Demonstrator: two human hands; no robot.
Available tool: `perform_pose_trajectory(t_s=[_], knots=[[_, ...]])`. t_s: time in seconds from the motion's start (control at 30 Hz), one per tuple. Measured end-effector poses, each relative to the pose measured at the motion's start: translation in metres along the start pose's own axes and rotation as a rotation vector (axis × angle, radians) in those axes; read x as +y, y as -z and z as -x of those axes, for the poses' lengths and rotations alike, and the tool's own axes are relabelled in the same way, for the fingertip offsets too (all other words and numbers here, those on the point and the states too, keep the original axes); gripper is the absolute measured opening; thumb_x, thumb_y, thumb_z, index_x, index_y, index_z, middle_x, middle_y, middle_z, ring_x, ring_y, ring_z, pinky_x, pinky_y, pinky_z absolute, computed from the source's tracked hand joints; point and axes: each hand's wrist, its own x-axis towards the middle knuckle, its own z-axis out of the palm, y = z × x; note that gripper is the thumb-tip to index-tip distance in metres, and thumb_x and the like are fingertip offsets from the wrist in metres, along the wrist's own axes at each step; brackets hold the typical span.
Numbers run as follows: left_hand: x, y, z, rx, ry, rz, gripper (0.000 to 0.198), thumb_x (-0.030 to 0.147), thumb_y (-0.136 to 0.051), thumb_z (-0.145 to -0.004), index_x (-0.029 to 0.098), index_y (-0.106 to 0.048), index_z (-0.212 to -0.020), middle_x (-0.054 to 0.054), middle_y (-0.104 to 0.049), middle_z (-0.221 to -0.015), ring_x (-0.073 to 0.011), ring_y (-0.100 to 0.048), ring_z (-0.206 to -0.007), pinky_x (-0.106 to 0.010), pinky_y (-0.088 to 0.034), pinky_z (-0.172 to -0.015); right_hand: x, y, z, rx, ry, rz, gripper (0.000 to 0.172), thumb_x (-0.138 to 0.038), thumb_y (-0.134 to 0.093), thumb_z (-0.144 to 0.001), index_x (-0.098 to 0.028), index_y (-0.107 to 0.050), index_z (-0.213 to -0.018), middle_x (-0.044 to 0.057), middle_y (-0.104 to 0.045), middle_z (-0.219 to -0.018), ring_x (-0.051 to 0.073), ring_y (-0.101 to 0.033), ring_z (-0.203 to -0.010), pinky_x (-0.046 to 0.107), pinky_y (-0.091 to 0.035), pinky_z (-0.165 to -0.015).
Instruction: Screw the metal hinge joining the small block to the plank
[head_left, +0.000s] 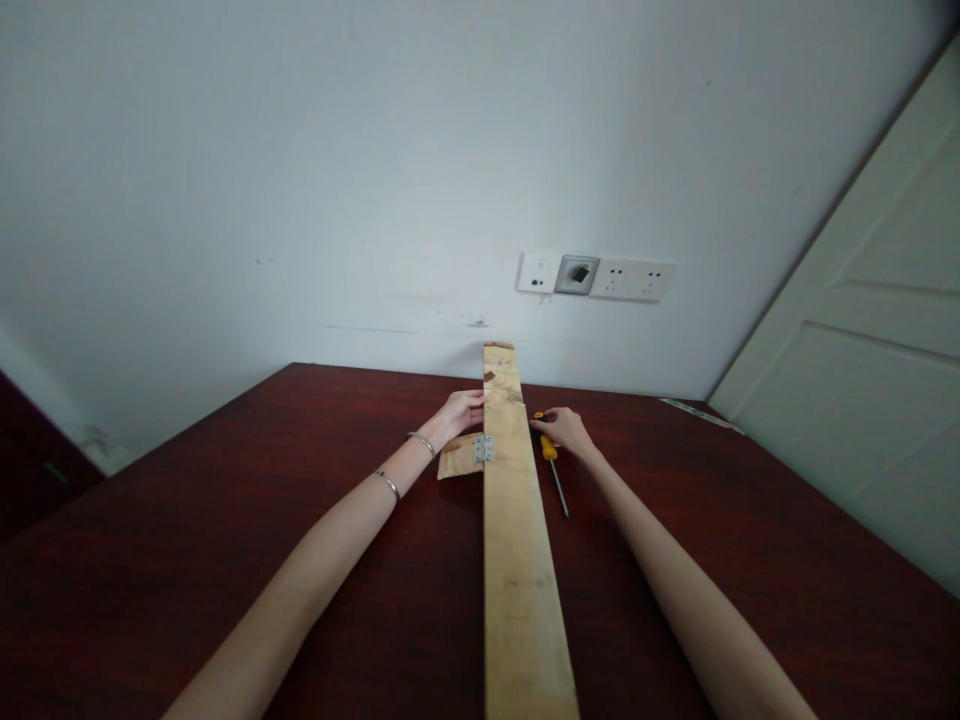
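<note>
A long wooden board [517, 560] runs away from me across the dark red table [375, 600] to near the wall. A metal hinge [484, 449] joins its left edge to a short wooden piece [459, 458]. My left hand [460, 410], just beyond that piece, grips the board's left edge; some fingertips are hidden there. On the other side of the board, my right hand [568, 430] has its fingers closed on the handle of a yellow and black screwdriver [550, 450]. Its metal shaft points back toward me, low over or on the table.
White sockets and a switch panel [631, 280] are on the wall [375, 180] behind the table. A thin pale strip [701, 414] lies at the table's far right edge. A white door [885, 330] stands at the right.
</note>
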Motion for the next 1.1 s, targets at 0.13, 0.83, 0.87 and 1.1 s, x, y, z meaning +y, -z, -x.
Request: perform_pose_trajectory(t_s=[0.13, 0.83, 0.87, 1.1], knots=[[0.0, -0.001, 0.001, 0.005, -0.004, 0.007, 0.014, 0.001, -0.061, -0.08, 0.005, -0.068, -0.092, -0.015, -0.072, -0.089, -0.0188, -0.07, -0.072, -0.031, -0.055, -0.075, -0.001, 0.004, 0.004, 0.008, 0.009, 0.031, 0.04, -0.041, -0.072, -0.068, -0.014, -0.073, -0.099, 0.01, -0.074, -0.083, 0.024, -0.07, -0.085, 0.028, -0.053, -0.07], [0.009, -0.011, 0.015, -0.051, 0.015, -0.022, 0.018, 0.002, -0.055, -0.083, 0.006, -0.066, -0.096, -0.015, -0.071, -0.094, -0.0189, -0.069, -0.075, -0.031, -0.054, -0.077, -0.068, 0.02, 0.094, -0.037, 0.849, -0.118, 0.01, -0.025, -0.072, -0.078, -0.023, -0.076, -0.086, 0.008, -0.058, -0.101, 0.022, -0.055, -0.098, 0.042, -0.046, -0.091], [0.009, -0.01, 0.014, -0.048, 0.012, -0.016, 0.017, 0.002, -0.056, -0.082, 0.006, -0.066, -0.096, -0.015, -0.071, -0.093, -0.0189, -0.069, -0.075, -0.032, -0.054, -0.077, -0.067, 0.017, 0.094, -0.041, 0.842, -0.123, 0.009, -0.026, -0.072, -0.078, -0.023, -0.076, -0.085, 0.007, -0.058, -0.099, 0.021, -0.055, -0.097, 0.041, -0.047, -0.089], [0.009, -0.01, 0.009, -0.032, 0.021, -0.022, 0.017, 0.003, -0.057, -0.083, 0.008, -0.066, -0.096, -0.012, -0.071, -0.087, -0.0195, -0.069, -0.076, -0.034, -0.053, -0.081, -0.068, 0.005, 0.097, -0.062, 0.863, -0.125, 0.009, -0.026, -0.068, -0.081, -0.024, -0.077, -0.082, 0.006, -0.059, -0.096, 0.021, -0.054, -0.094, 0.038, -0.048, -0.086]])
